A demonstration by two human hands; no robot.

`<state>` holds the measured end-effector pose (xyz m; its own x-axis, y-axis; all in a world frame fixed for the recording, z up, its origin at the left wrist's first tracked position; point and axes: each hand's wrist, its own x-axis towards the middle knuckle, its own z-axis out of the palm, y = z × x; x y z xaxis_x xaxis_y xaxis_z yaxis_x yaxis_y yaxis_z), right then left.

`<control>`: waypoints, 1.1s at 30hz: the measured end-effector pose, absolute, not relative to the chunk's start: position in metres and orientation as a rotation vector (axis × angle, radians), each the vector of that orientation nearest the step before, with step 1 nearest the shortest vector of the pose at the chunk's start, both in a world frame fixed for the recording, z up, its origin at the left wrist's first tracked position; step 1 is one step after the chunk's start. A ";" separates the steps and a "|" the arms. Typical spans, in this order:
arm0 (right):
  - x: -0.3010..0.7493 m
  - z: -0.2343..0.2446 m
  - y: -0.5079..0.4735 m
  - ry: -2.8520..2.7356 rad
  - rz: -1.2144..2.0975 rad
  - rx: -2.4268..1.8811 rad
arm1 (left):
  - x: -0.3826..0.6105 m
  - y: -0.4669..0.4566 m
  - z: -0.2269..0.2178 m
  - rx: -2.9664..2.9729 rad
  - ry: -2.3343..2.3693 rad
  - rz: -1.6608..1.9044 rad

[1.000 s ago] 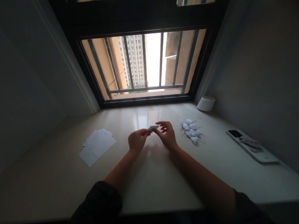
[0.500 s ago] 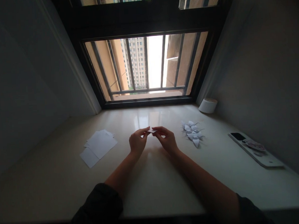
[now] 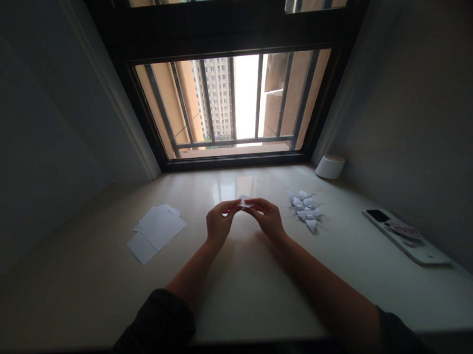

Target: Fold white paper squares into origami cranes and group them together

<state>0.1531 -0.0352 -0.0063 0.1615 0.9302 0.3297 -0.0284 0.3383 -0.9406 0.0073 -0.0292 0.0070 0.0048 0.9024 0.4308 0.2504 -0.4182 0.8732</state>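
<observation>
The small paper (image 3: 244,200) has been turned. Left before the window (image 3: 235,161), sheets (image 3: 162,227) are left unfolded; centrally before it, the seemingly part-folded paper is pinched by left hand (image 3: 220,221) and right hand (image 3: 267,217); rightward, folded pieces (image 3: 307,213) appear finished.

Over the windowsill (image 3: 246,287) at mid-frame, a small paper (image 3: 244,199) sits between my left grip (image 3: 220,220) and right grip (image 3: 267,216), sheets (image 3: 162,227) left, folded pieces (image 3: 309,214) right, phone (image 3: 420,252) farther right, window (image 3: 229,32) behind.
</observation>
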 end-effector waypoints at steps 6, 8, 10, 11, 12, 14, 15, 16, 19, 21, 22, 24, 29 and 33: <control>0.153 -0.003 -0.037 -1.184 0.894 -0.923 | 0.006 -0.028 0.012 1.678 1.101 1.433; 0.153 -0.003 -0.037 -1.164 0.921 -0.899 | 0.005 -0.028 0.014 1.665 1.082 1.442; 0.152 -0.003 -0.037 -1.136 0.937 -0.891 | 0.005 -0.028 0.014 1.639 1.061 1.456; 0.151 -0.003 -0.037 -1.120 0.939 -0.892 | 0.005 -0.028 0.014 1.627 1.055 1.464; 0.151 -0.003 -0.037 -1.105 0.939 -0.896 | 0.005 -0.029 0.014 1.616 1.052 1.472; 0.150 -0.002 -0.038 -1.067 0.940 -0.902 | 0.005 -0.029 0.013 1.597 1.057 1.492; 0.150 -0.001 -0.039 -1.045 0.945 -0.901 | 0.006 -0.030 0.013 1.589 1.063 1.502; 0.149 -0.001 -0.039 -1.024 0.953 -0.901 | 0.007 -0.030 0.013 1.582 1.070 1.511; 0.148 0.000 -0.040 -0.973 0.974 -0.924 | 0.009 -0.033 0.014 1.578 1.098 1.533; 0.148 0.001 -0.040 -0.958 0.978 -0.954 | 0.011 -0.035 0.014 1.587 1.115 1.550; 0.147 0.000 -0.040 -0.952 0.981 -0.965 | 0.011 -0.036 0.014 1.589 1.120 1.561; 0.146 0.000 -0.040 -0.942 0.998 -0.971 | 0.012 -0.037 0.013 1.577 1.119 1.583; 0.144 0.000 -0.041 -0.944 1.029 -0.916 | 0.013 -0.034 0.008 1.480 1.111 1.597; 0.144 0.000 -0.042 -0.949 1.011 -0.915 | 0.013 -0.032 0.006 1.436 1.092 1.589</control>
